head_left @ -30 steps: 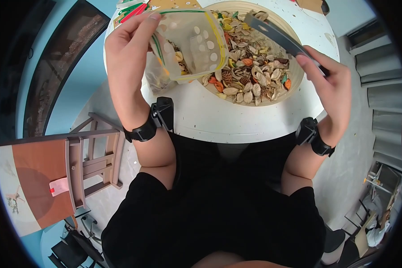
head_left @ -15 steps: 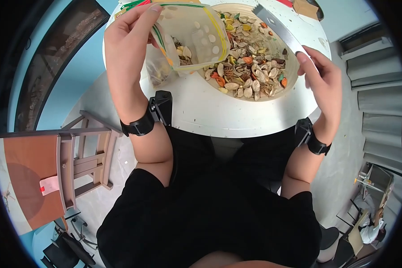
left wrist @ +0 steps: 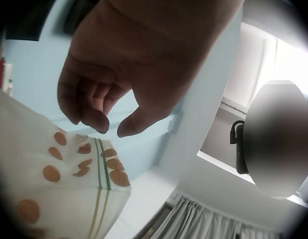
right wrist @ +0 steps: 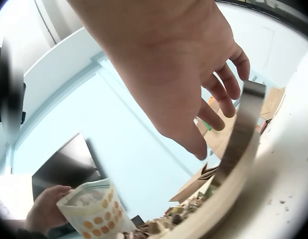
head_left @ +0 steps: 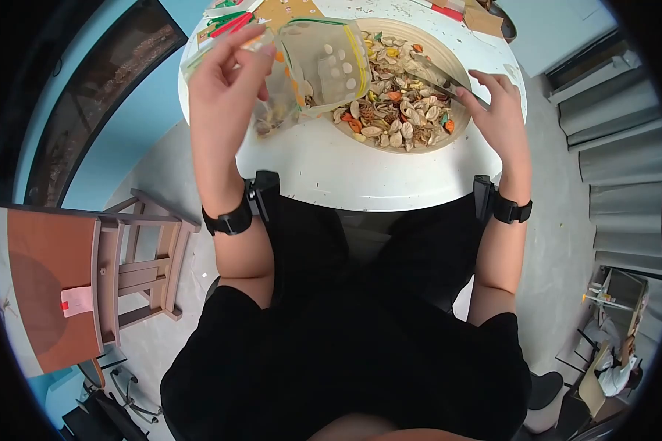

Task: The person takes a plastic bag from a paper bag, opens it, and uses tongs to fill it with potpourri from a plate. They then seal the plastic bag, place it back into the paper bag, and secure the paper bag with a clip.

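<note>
White bench (head_left: 309,176) from above: the metal tongs (head_left: 440,72) slant far-left from my wide, spread right grip (head_left: 504,121), the nearer one, across the tray (head_left: 390,149); my left grip (head_left: 228,99), fingers parted, hangs beside the bag (head_left: 331,70).

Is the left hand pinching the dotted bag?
No, the thumb and fingertips of the left hand stand apart, with nothing between them.

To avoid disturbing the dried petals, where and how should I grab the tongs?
I'd pinch the tongs across their flat sides at the end beside your right hand, coming from the right: it rises past the round tray's rim, while the rest slants down toward the dried petals.
</note>
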